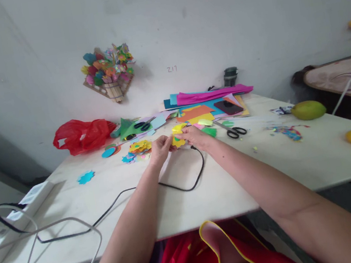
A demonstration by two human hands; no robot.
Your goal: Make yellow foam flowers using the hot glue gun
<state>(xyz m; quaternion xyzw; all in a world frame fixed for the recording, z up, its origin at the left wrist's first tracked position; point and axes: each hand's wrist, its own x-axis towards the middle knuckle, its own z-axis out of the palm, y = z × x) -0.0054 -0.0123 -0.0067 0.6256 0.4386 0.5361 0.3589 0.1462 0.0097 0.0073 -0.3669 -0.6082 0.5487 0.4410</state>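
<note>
A yellow paper flower is pinched between the fingertips of both hands over the middle of the table. My left hand is closed at its left edge, and my right hand is closed at its right. A brighter yellow piece shows just above the flower; what it is I cannot make out. Just left of my left hand lies a pile of yellow paper flowers, with small blue flowers beside it. Grey-and-black scissors rest to the right of my right hand.
A black cable loops across the table in front of my hands to a white power strip. Coloured sheets and a phone lie behind. A red plastic bag stands left; mangoes lie right.
</note>
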